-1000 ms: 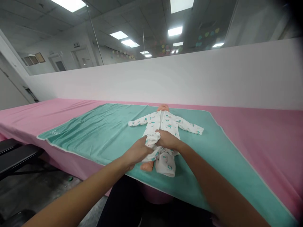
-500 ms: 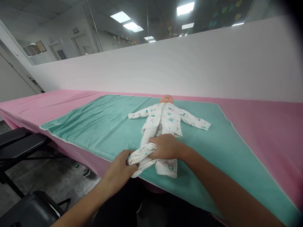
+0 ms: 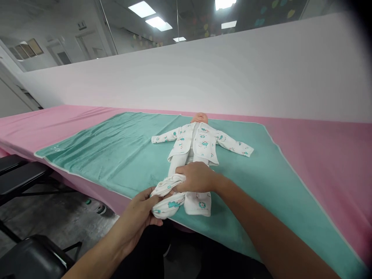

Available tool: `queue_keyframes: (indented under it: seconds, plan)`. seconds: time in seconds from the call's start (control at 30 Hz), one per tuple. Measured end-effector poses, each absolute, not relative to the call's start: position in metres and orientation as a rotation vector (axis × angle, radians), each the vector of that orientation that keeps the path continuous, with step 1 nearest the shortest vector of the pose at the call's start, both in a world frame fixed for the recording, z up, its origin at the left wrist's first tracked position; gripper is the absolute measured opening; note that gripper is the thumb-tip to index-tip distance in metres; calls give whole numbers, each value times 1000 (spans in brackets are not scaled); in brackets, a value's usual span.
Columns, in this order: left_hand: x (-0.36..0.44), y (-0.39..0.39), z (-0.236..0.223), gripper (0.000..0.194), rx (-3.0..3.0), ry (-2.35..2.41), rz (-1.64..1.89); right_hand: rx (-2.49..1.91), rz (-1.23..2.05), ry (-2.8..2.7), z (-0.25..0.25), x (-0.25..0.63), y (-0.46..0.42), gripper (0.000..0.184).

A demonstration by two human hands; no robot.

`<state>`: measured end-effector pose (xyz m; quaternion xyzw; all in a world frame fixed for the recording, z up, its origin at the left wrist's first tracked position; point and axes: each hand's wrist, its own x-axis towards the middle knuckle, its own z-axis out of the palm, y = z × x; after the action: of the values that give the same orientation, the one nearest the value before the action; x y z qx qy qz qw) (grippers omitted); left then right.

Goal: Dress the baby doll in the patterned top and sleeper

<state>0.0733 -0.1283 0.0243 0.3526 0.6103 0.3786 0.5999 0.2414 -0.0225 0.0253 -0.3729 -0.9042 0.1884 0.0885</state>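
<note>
A baby doll (image 3: 200, 117) lies on its back on a teal mat (image 3: 122, 151), dressed in a white printed jacket (image 3: 203, 143) with sleeves spread. White printed trousers (image 3: 186, 199) cover its legs near the table's front edge. My left hand (image 3: 143, 211) is closed on the bunched left trouser leg (image 3: 167, 201), pulled off toward the edge. My right hand (image 3: 196, 178) grips the same bunched cloth at the doll's legs.
The mat lies on a long pink-covered table (image 3: 319, 155) against a white wall (image 3: 232, 77). Black chairs or benches (image 3: 20, 178) stand on the floor at the left. Glass panels run above the wall.
My left hand has drawn the bunched trouser leg down toward the table's edge, covering the bare foot seen before. My right hand slid down from the doll's waist.
</note>
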Motion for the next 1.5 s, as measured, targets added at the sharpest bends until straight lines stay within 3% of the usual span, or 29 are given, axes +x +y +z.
queue_keyframes:
  seconds: [0.13, 0.4, 0.57, 0.73, 0.9, 1.07, 1.23, 1.33, 1.5]
  plan:
    - [76, -137, 19, 40, 745, 1328, 870, -1078, 701, -2674, 27, 244, -21, 37]
    - [57, -116, 16, 14, 1471, 1507, 843, -954, 1170, -2509, 39, 257, -18, 40]
    - [45, -88, 17, 12, 1633, 1492, 904, -831, 1285, -2425, 36, 256, -15, 36]
    - [41, -59, 17, 29, 1532, 1506, 1042, -765, 1376, -2323, 32, 255, -15, 41]
    - [27, -36, 19, 38, 1392, 1060, 920, -831, 1383, -2134, 26, 257, -10, 44]
    - [13, -15, 19, 38, 1358, 760, 705, -962, 1033, -2002, 19, 253, -5, 23]
    - [27, 20, 16, 33, 1414, 946, 892, -1030, 810, -1837, 16, 249, -4, 25]
    - [48, 45, 17, 36, 1734, 1148, 973, -1063, 674, -1767, 15, 257, 4, 27]
    - [90, 70, 17, 55, 2493, 1317, 967, -1257, 20, -1837, 5, 270, 23, 27]
